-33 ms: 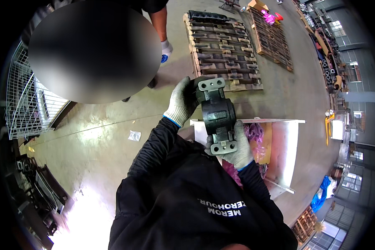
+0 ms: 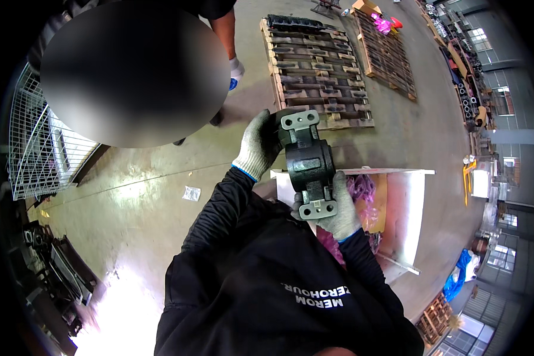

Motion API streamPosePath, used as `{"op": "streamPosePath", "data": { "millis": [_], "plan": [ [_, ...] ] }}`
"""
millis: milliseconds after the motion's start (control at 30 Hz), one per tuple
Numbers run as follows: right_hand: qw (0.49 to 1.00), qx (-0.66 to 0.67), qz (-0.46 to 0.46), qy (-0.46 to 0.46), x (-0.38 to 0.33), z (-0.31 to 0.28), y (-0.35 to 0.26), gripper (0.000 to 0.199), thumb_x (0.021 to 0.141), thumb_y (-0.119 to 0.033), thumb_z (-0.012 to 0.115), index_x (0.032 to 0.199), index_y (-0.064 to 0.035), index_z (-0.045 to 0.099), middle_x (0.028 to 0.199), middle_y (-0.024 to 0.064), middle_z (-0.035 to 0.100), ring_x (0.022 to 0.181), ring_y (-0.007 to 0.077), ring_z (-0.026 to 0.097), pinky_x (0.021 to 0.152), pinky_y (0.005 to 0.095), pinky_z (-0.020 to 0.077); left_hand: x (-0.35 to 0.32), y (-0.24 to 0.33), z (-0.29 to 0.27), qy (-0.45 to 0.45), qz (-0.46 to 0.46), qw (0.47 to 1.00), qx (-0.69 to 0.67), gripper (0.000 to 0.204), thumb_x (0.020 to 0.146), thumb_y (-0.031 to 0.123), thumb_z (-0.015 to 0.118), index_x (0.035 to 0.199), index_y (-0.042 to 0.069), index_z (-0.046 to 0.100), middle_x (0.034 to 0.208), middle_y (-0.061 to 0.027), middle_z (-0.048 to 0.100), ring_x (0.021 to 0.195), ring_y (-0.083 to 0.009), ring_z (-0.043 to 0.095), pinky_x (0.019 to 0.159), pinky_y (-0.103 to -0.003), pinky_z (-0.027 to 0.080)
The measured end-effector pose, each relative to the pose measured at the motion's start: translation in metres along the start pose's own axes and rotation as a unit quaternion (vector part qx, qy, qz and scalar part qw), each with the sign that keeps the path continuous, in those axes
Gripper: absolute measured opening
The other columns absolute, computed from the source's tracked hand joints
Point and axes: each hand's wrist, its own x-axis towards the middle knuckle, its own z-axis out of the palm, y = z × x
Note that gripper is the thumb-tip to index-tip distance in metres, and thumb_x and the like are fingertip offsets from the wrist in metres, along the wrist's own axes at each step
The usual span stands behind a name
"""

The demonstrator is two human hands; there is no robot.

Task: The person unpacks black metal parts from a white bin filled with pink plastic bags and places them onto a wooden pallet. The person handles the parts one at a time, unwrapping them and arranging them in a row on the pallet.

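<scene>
Between my two gloved hands is a black cast metal bracket (image 2: 310, 163) with a rounded barrel in its middle. Each end has a bare grey flat pad drilled with holes. My left hand (image 2: 261, 142), in a whitish knit glove with a dark palm, grips the upper end from its left side. Around the lower end closes my right hand (image 2: 339, 213), gloved the same way, with its thumb up along the bracket's right side. The fingers behind the bracket are mostly hidden. Below it stands a white open box (image 2: 406, 219) with purple plastic wrap (image 2: 365, 193) inside.
Slatted wooden pallets stand ahead, the nearer pallet (image 2: 320, 77) bearing a dark metal part (image 2: 296, 24). A co-worker's gloved hand (image 2: 236, 70) shows at the upper left, near a white wire cage (image 2: 35, 142). Dark metal parts (image 2: 65, 267) lie at the lower left.
</scene>
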Motion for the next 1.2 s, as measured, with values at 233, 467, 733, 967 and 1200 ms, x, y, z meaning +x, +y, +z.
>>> {"op": "streamPosePath", "data": {
  "millis": [233,467,733,967,1200],
  "plan": [
    [0.995,-0.066,-0.067,0.028,0.009,0.001,0.001,0.079,0.088,-0.072,0.043,0.132,-0.0066,0.051,0.106,0.0152,0.066,0.089,0.0293,0.068,0.077,0.0493,0.0585,0.010,-0.003,-0.020,-0.031,-0.005,0.999,-0.014,0.057,0.100,0.041,0.041,0.137,-0.002,0.047,0.127,-0.0173,0.059,0.107,-0.0302,0.059,0.093,-0.042,0.046],
    [0.992,-0.095,-0.071,0.043,0.010,-0.003,-0.002,0.072,0.093,-0.063,0.045,0.133,-0.0040,0.049,0.108,0.0150,0.065,0.092,0.0292,0.068,0.081,0.0472,0.0582,0.012,-0.001,-0.021,-0.047,-0.002,0.999,0.003,0.052,0.099,0.037,0.044,0.136,0.000,0.046,0.128,-0.0153,0.058,0.110,-0.0293,0.057,0.094,-0.041,0.045],
    [0.995,-0.086,-0.032,0.040,0.011,-0.006,0.001,0.066,0.093,-0.057,0.054,0.127,0.0010,0.054,0.103,0.0144,0.067,0.090,0.0257,0.069,0.081,0.0389,0.0592,0.011,0.001,-0.027,-0.063,0.050,0.992,0.092,0.038,0.095,0.017,0.054,0.129,-0.001,0.051,0.120,-0.0128,0.060,0.110,-0.0223,0.056,0.095,-0.034,0.044],
    [0.996,-0.054,-0.041,0.057,0.012,0.006,0.003,0.048,0.094,-0.040,0.062,0.119,0.0015,0.059,0.099,0.0128,0.068,0.086,0.0235,0.069,0.080,0.0368,0.0586,0.015,0.008,-0.009,-0.014,0.002,0.998,0.057,0.043,0.097,0.027,0.053,0.126,-0.004,0.055,0.121,-0.0143,0.063,0.111,-0.0262,0.059,0.100,-0.043,0.045],
    [0.977,-0.181,-0.067,0.085,0.015,-0.009,-0.007,0.032,0.090,-0.022,0.068,0.113,-0.0007,0.062,0.095,0.0060,0.067,0.080,0.0162,0.068,0.075,0.0290,0.0559,0.042,0.000,-0.001,0.010,-0.072,0.961,0.267,0.040,0.096,0.026,0.060,0.126,0.001,0.058,0.113,-0.0073,0.066,0.102,-0.0189,0.062,0.090,-0.034,0.050]
  ]
}}
